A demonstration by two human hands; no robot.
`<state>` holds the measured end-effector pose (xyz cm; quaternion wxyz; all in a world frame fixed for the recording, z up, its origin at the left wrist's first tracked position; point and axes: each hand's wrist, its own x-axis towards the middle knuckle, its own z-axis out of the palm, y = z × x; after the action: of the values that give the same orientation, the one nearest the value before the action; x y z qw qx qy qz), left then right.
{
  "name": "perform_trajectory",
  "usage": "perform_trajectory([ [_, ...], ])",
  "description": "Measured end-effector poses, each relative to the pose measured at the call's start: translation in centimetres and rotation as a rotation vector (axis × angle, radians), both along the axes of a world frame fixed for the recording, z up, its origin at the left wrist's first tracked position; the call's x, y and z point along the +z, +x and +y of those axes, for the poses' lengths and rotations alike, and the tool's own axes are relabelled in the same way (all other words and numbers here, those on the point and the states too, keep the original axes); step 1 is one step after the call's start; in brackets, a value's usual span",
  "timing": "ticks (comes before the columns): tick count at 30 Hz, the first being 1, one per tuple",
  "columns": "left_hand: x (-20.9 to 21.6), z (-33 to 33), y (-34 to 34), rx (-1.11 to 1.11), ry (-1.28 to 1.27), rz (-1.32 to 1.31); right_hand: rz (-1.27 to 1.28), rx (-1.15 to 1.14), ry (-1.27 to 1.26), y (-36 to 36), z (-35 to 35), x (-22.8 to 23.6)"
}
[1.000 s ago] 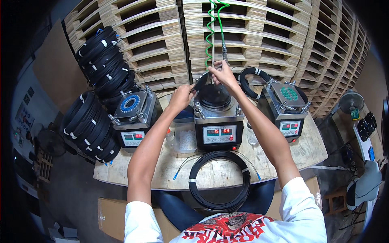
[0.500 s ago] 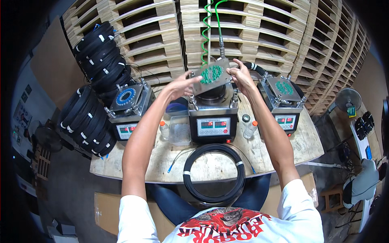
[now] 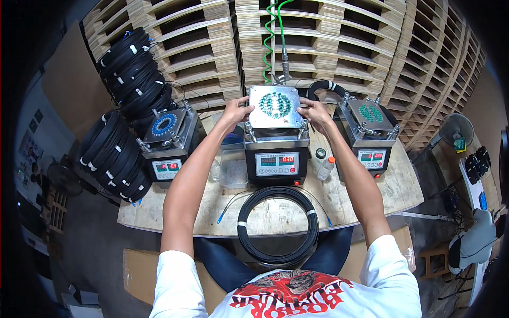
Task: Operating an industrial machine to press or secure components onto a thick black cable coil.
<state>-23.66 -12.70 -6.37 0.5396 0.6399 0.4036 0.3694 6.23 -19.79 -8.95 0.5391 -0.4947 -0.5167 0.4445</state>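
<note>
A square metal plate (image 3: 255,116) with a ring of green connectors lies nearly level over the middle polishing machine (image 3: 281,165). My left hand (image 3: 236,113) grips its left edge, fingers and thumb closed around it. On the opposite edge my right hand (image 3: 316,112) holds the plate the same way. Whether the plate rests fully on the machine I cannot tell. In front of the machine, a coil of black cable (image 3: 243,214) with white ties hangs over the table edge toward my lap.
Similar machines stand at left (image 3: 165,168) and right (image 3: 373,158). Bottles (image 3: 325,168) and a clear plastic tub (image 3: 233,172) flank the middle one. A green air hose (image 3: 282,34) hangs behind. Stacked cable coils (image 3: 114,159) rise at left; wooden pallets (image 3: 366,47) back the table.
The plate has gone from tilted and raised to nearly level over the middle machine, both hands still on it. The machine's display has changed. The air hose's end has swung slightly left and down.
</note>
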Motion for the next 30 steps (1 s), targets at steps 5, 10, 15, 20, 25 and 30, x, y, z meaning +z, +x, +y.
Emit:
perform_trajectory([
  [5, -1.8, 2.1, -1.9, 0.004, -0.046, 0.044, -0.051, -0.011, -0.130, -2.1, -0.4, 0.8],
  [10, -2.8, 2.4, -2.5, 0.035, -0.026, 0.104, -0.012, -0.022, -0.133, -2.6, -0.1, 0.1],
  [15, -2.5, 0.1, -3.5, -0.028, 0.018, 0.339, -0.228, -0.056, -0.162, -1.4, -0.7, -0.9],
  [20, -4.2, -2.5, -5.8, -0.062, 0.001, 0.020, -0.030, -0.062, 0.007, -1.7, -4.7, -1.8],
  [25, -5.3, -6.4, -6.7, -0.189, 0.031, -0.149, 0.087, 0.039, 0.149, -2.0, -8.9, -2.5],
  [30, -7.0, -7.6, -4.1, -0.048, 0.209, -0.203, 0.008, -0.058, 0.245, -3.8, -9.1, -3.9],
])
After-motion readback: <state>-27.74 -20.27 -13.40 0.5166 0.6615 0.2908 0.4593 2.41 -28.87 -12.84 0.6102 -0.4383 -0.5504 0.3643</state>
